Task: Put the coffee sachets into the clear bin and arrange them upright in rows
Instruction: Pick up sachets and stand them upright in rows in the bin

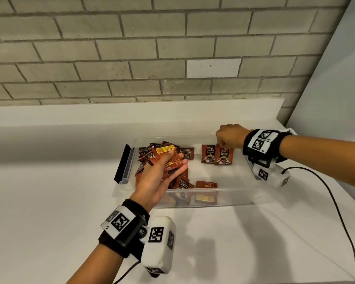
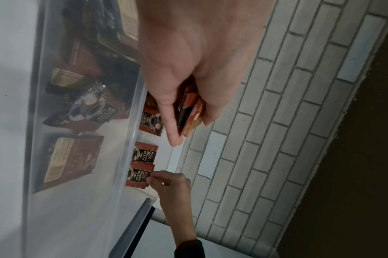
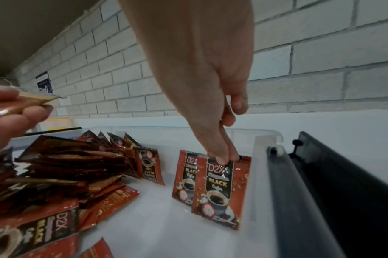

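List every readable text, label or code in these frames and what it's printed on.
"D2X" / "BLACK" / "Coffee": upright sachet pinched by the right hand, repeated on its neighbour and loose sachets.
Line between "D2X" and "BLACK": blurred, unreadable.
Yellow label on the sachets held by the left hand: too small to read.
Dark wall sign: blurred.
Wristband markers: square codes, not text.

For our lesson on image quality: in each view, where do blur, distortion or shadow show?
Head view: soft shadows on the counter below the clear bin. Left wrist view: left hand blurred. Right wrist view: brick lines bend; the pinched sachet is sharp.
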A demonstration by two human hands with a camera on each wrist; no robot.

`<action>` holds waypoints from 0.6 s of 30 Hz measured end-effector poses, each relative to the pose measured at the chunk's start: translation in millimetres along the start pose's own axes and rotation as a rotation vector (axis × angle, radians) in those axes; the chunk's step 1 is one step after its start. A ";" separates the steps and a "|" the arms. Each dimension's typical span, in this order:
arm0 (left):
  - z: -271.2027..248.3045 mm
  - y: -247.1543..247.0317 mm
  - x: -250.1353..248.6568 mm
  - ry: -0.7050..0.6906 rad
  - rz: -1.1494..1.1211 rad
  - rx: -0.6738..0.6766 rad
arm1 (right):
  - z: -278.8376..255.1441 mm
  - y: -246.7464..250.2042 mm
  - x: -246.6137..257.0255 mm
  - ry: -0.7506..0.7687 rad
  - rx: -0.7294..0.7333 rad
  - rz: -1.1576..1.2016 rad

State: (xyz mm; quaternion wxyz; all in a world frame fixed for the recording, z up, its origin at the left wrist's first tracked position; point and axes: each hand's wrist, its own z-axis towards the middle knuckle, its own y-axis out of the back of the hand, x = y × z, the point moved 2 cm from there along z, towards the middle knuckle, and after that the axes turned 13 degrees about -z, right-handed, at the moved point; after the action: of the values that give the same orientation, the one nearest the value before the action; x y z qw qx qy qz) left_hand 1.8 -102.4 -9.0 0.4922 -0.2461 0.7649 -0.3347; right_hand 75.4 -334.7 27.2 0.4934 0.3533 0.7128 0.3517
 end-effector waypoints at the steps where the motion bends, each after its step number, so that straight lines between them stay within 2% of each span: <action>1: 0.2 0.3 0.1 0.000 -0.003 0.004 | -0.1 0.2 0.4 -0.005 0.003 -0.011; 12: 0.2 -0.7 0.8 0.000 -0.009 0.001 | -0.3 -2.2 5.2 0.035 -0.044 -0.211; 18: 0.0 -0.7 0.7 0.004 -0.010 -0.001 | 1.0 -4.0 9.8 -0.018 -0.073 -0.207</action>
State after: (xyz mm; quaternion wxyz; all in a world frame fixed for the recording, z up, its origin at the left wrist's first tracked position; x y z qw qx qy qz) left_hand 1.5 -103.3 -8.9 0.4889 -0.2497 0.7648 -0.3372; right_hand 73.2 -328.3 19.0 0.5459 0.2627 0.7277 0.3216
